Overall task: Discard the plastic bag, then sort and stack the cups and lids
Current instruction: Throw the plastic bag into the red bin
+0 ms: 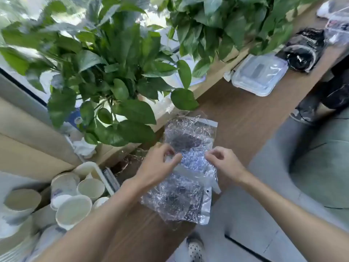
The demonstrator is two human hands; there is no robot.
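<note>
A crumpled clear plastic bag lies on the brown wooden counter in the middle of the view. My left hand pinches the bag's left side between thumb and fingers. My right hand pinches its right side, level with the left. Several white paper cups stand open-topped in a cluster at the lower left, one of them further left. A white lid lies among them.
Large green potted plants crowd the back of the counter. A clear plastic food container and a black bundle sit at the far right end. Crumpled white tissue lies by the wall. Grey floor runs along the right.
</note>
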